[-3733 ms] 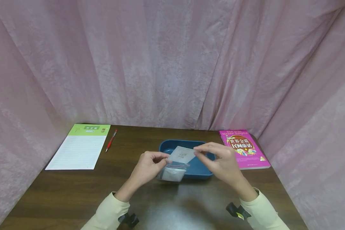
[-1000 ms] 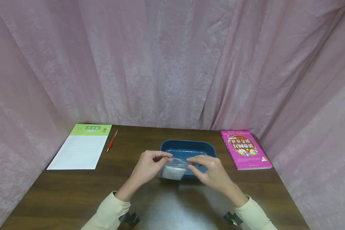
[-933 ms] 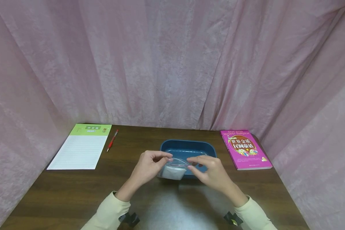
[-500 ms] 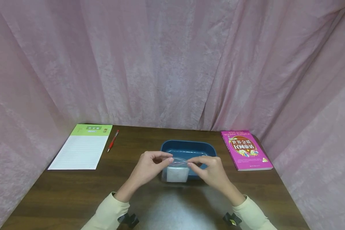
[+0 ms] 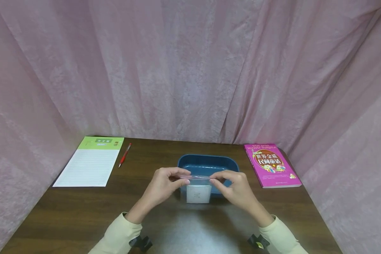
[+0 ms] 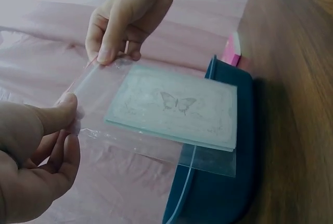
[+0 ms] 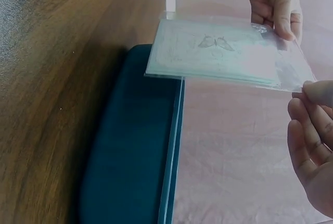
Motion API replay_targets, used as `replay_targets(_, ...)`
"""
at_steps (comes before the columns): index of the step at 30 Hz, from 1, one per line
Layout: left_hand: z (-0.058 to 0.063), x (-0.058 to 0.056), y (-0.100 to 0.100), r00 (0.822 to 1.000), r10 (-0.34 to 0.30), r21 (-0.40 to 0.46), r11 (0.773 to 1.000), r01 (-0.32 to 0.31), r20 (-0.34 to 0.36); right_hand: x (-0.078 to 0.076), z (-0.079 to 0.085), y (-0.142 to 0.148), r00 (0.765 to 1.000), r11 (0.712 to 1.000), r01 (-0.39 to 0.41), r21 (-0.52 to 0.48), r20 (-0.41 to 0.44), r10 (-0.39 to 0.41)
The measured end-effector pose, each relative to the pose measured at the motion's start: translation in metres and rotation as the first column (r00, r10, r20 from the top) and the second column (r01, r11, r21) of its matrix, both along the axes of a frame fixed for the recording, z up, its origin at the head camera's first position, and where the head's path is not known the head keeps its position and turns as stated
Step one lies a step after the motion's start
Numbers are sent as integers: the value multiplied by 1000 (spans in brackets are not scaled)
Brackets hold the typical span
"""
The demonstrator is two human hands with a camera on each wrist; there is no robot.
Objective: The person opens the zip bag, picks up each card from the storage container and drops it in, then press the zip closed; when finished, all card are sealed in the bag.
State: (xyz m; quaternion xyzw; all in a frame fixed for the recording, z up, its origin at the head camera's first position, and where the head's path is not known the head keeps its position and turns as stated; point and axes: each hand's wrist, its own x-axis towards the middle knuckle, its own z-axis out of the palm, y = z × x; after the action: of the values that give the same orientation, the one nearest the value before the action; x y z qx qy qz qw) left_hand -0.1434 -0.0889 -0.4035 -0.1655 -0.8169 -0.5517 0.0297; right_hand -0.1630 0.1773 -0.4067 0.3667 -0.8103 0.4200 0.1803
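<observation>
A clear zip-lock bag [image 6: 208,161] hangs between my two hands, in front of the blue tray [image 5: 206,159]. My left hand [image 5: 165,184] pinches one top corner between thumb and fingers, and my right hand [image 5: 233,186] pinches the other. The bag's top edge is drawn straight between them. Inside sits a stack of pale cards [image 7: 216,49], the front one printed with a grey butterfly. In the left wrist view the cards overlap the tray's rim.
On the dark wooden table [image 5: 66,218], a green-topped writing pad [image 5: 85,162] lies at the left with a red pen [image 5: 125,155] beside it. A pink book [image 5: 272,165] lies at the right. Pink curtains [image 5: 190,70] enclose the back and sides.
Earlier, my right hand held a card above the bag; now it pinches the bag's corner. The bag's mouth, bowed apart a second ago, is now pulled straight, and the cards hang upright facing me.
</observation>
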Motion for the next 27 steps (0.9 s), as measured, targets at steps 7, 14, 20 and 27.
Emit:
replay_targets(7, -2, 3, 0, 996, 22, -25, 999, -24, -85, 0, 0, 3, 999, 999, -15, 35, -31, 16)
replay_targets(14, -6, 3, 4, 961, -10, -84, 996, -14, -275, 1, -1, 3, 998, 999, -1, 39, -60, 3)
replay_targets(20, -6, 5, 7, 949, 4, -123, 991, -45, -315, 4, 0, -1, 997, 1000, 13, 14, -71, -12)
replay_targets(27, -5, 5, 9, 945, 29, -73, 996, -56, -326, 5, 0, -6, 1000, 998, -19, -61, -10, 18)
